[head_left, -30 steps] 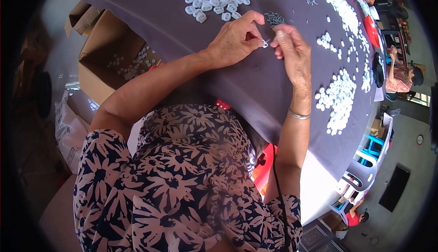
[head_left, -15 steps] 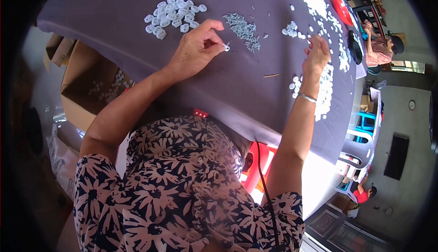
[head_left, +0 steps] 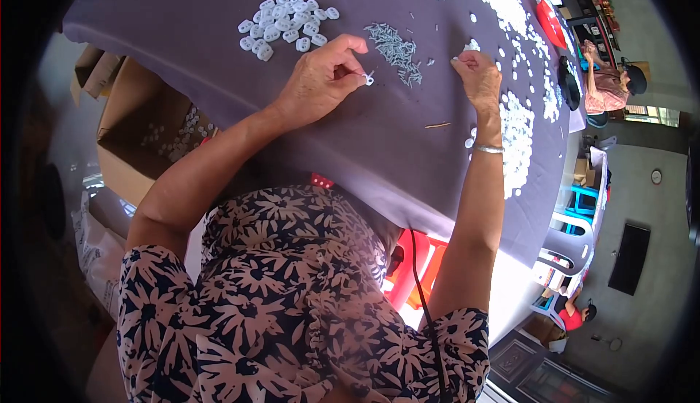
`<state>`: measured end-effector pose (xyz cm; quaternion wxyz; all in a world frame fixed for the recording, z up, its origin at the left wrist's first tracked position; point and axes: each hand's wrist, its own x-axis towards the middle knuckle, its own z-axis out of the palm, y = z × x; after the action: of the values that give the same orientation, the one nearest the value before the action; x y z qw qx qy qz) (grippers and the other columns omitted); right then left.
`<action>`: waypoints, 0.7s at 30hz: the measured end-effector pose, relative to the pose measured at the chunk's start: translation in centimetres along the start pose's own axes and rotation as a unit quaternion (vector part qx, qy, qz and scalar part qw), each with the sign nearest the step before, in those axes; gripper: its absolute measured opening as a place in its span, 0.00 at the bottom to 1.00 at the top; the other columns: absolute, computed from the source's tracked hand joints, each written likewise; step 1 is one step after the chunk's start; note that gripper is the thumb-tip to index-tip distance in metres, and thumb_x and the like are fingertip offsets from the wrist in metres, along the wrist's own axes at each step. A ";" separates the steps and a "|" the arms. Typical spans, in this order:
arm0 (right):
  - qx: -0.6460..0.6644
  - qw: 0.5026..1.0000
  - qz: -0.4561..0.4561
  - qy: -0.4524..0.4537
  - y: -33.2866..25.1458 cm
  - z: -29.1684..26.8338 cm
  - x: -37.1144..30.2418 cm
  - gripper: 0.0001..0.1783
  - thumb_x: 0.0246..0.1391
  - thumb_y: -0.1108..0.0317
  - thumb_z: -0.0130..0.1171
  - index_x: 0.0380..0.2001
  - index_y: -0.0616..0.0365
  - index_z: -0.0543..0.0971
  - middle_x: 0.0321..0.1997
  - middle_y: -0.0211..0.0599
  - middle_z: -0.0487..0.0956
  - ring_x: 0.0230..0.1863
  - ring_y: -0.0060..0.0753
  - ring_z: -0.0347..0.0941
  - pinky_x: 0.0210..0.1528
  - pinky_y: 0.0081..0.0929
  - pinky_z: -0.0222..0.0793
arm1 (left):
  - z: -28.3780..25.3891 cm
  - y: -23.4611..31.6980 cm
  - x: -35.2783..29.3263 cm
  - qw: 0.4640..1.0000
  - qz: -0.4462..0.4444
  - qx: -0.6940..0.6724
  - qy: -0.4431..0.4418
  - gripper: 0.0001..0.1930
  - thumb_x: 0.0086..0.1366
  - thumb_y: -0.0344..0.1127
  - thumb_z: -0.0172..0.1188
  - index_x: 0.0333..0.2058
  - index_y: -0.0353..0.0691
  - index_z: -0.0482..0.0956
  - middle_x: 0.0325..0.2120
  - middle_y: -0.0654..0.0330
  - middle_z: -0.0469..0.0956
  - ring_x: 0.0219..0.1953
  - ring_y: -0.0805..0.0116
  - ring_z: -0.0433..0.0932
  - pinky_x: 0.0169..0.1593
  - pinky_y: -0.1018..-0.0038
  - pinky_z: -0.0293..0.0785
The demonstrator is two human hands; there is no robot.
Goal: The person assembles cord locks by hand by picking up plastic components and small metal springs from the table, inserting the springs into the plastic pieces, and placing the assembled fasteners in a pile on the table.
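Observation:
My left hand (head_left: 321, 78) is closed in a pinch over the middle of the table, gripping a small white plastic piece (head_left: 369, 80) with a screw standing in it. To the right, my right hand (head_left: 480, 80) has its fingertips together on a tiny white piece (head_left: 456, 59), too small to make out well. Between the two hands, slightly farther off, lies a pile of grey screws (head_left: 397, 51). Beyond my left hand sits a heap of white plastic pieces (head_left: 281, 24). Several small white pieces (head_left: 472, 44) are partly hidden behind my right hand.
Loose white pieces (head_left: 516, 148) spread along the table's right side. A thin brown stick (head_left: 437, 125) lies on the purple cloth (head_left: 350, 148). On the left, below the table edge, an open cardboard box (head_left: 120, 148) holds white pieces. Another person (head_left: 609, 86) sits at the far right.
My right hand has moved left from the scattered white pieces, toward my left hand, with a tiny white piece now at its fingertips. My left hand keeps its pinch, nearly still.

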<state>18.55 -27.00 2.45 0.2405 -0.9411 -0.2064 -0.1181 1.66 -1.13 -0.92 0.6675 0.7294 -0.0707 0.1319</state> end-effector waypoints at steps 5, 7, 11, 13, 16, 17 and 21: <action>0.025 0.999 -0.023 -0.012 -1.5 -0.5 -2.8 0.08 0.44 0.70 0.64 0.29 0.62 0.79 0.28 0.36 0.80 0.28 0.26 0.77 0.35 0.21 0.72 | -0.2 0.4 0.1 1.000 -0.021 0.005 -0.004 0.16 0.57 0.25 0.58 0.44 0.37 0.68 0.26 0.63 0.77 0.28 0.76 0.74 0.37 0.78 0.72; 0.029 0.999 -0.043 0.009 -1.7 -0.3 -3.5 0.07 0.46 0.71 0.61 0.30 0.63 0.79 0.27 0.36 0.79 0.26 0.25 0.76 0.33 0.23 0.72 | -0.2 0.1 0.1 1.000 -0.018 0.005 0.000 0.16 0.57 0.25 0.58 0.45 0.37 0.68 0.26 0.62 0.77 0.28 0.76 0.74 0.37 0.77 0.72; -0.012 0.991 -0.110 0.081 0.4 0.2 -3.2 0.07 0.51 0.71 0.57 0.32 0.63 0.79 0.25 0.36 0.79 0.25 0.23 0.75 0.31 0.23 0.71 | 0.0 0.1 0.1 1.000 -0.017 0.009 0.000 0.16 0.57 0.26 0.58 0.45 0.37 0.68 0.26 0.62 0.78 0.29 0.75 0.74 0.37 0.78 0.72; 0.030 0.997 -0.018 0.062 1.2 0.1 -2.9 0.09 0.55 0.70 0.53 0.34 0.63 0.79 0.24 0.37 0.79 0.24 0.22 0.75 0.30 0.23 0.71 | 0.1 0.2 0.3 1.000 -0.017 0.008 -0.004 0.16 0.57 0.26 0.58 0.45 0.37 0.68 0.26 0.62 0.78 0.29 0.75 0.74 0.37 0.77 0.72; 0.111 0.992 0.035 0.048 0.7 -0.8 -2.5 0.11 0.57 0.68 0.51 0.35 0.63 0.79 0.23 0.35 0.79 0.24 0.21 0.74 0.28 0.20 0.69 | -0.1 0.4 0.1 1.000 -0.024 0.007 -0.003 0.16 0.58 0.26 0.58 0.45 0.37 0.68 0.26 0.62 0.78 0.29 0.75 0.74 0.37 0.77 0.72; 0.111 0.992 0.035 0.046 0.1 -1.1 -2.5 0.11 0.57 0.68 0.51 0.35 0.63 0.79 0.23 0.35 0.79 0.24 0.21 0.74 0.28 0.20 0.69 | -0.1 0.4 0.0 1.000 -0.027 0.005 -0.003 0.16 0.57 0.26 0.58 0.45 0.38 0.68 0.26 0.62 0.78 0.29 0.75 0.74 0.37 0.77 0.72; 0.129 0.990 0.057 -0.007 -1.0 -1.9 -2.1 0.10 0.57 0.68 0.50 0.35 0.61 0.79 0.23 0.32 0.78 0.24 0.18 0.73 0.27 0.15 0.68 | -0.2 0.1 0.0 1.000 -0.016 0.014 0.003 0.16 0.57 0.26 0.58 0.45 0.38 0.69 0.27 0.62 0.78 0.29 0.75 0.74 0.37 0.77 0.71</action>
<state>16.02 -27.81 3.85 0.3645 -0.9133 -0.1677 -0.0701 1.63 -0.98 -0.82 0.6593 0.7394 -0.0557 0.1243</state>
